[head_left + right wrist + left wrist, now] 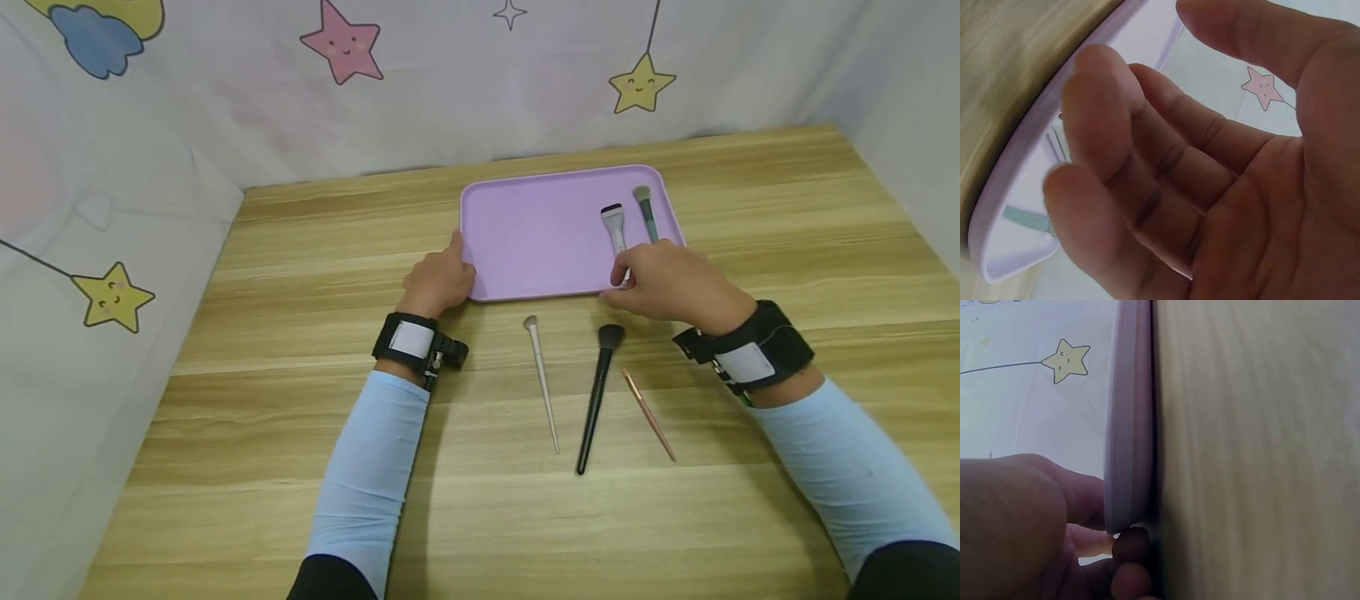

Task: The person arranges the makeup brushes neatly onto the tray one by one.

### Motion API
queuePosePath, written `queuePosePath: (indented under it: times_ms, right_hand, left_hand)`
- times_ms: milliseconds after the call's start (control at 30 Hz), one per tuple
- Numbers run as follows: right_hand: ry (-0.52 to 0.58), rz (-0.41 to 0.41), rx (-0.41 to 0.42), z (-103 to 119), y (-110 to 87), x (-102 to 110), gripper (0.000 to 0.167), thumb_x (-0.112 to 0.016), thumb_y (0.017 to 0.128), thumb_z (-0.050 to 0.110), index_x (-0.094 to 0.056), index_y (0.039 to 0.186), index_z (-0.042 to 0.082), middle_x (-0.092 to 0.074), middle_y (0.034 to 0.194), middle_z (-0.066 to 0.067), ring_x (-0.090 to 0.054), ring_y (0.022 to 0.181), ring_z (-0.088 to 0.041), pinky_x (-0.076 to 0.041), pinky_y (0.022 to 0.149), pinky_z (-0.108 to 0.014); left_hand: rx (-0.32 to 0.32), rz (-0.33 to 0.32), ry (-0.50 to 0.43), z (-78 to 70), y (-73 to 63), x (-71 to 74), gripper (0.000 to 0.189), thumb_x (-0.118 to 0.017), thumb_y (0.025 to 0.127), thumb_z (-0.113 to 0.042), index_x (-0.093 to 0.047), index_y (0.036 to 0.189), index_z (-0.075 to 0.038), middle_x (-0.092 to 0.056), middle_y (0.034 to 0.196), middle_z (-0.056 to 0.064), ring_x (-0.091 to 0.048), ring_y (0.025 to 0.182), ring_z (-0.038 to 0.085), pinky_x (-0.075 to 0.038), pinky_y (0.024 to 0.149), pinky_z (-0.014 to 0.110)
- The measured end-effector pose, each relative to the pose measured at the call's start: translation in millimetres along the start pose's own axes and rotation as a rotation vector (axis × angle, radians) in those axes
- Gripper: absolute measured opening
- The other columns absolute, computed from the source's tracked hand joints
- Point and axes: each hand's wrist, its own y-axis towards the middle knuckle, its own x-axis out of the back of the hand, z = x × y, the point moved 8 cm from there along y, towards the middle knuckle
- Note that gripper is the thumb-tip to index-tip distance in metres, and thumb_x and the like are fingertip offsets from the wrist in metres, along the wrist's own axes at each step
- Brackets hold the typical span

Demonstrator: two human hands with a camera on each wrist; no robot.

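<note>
A lilac tray (pixel 532 237) lies on the table with a white flat-headed makeup brush (pixel 613 221) and a green-handled makeup brush (pixel 647 210) inside its right part. My left hand (pixel 441 277) grips the tray's left front corner, its thumb by the rim and other fingers against the outer side (pixel 1129 425). Over the tray's right front edge is my right hand (pixel 675 283), which hides the lower handles of both brushes. In the right wrist view, that hand's fingers (pixel 1094 125) bend loosely, the thumb stands apart and nothing is held between them.
In front of the tray lie a thin pale-handled brush (pixel 542 379), a large black brush (pixel 597 392) and a short rose-gold brush (pixel 650 417). A white curtain with cartoon stars (pixel 345 42) hangs behind the wooden table (pixel 300 400) and along its sides.
</note>
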Motion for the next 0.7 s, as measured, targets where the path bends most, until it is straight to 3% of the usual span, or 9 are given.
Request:
queuePosePath:
  times_ms: [333, 700]
  right_hand:
    - [0.013, 0.106, -0.015, 4, -2.8, -7, 0.028, -0.073, 0.092, 0.03, -0.074, 0.099, 0.002, -0.066, 0.077, -0.003, -0.057, 0.063, -0.019, -0.046, 0.056, -0.035]
    - [-0.008, 0.137, -0.02, 3, -5.0, -11, 0.03, -0.072, 0.093, 0.031, -0.073, 0.1, 0.002, -0.064, 0.077, -0.004, -0.057, 0.066, -0.02, -0.046, 0.057, -0.036]
  left_hand:
    - [-0.002, 0.002, 0.003, 0.3, 0.1, -0.4, 0.066, -0.036, 0.104, -0.029, -0.013, 0.164, -0.015, -0.05, 0.145, 0.024, -0.056, 0.114, 0.041, -0.044, 0.087, 0.056]
    - [-0.006, 0.001, 0.003, -0.4, -1.9, 0.9, 0.066, -0.036, 0.104, -0.028, -0.013, 0.164, -0.015, -0.052, 0.142, 0.025, -0.057, 0.107, 0.039, -0.046, 0.084, 0.054]
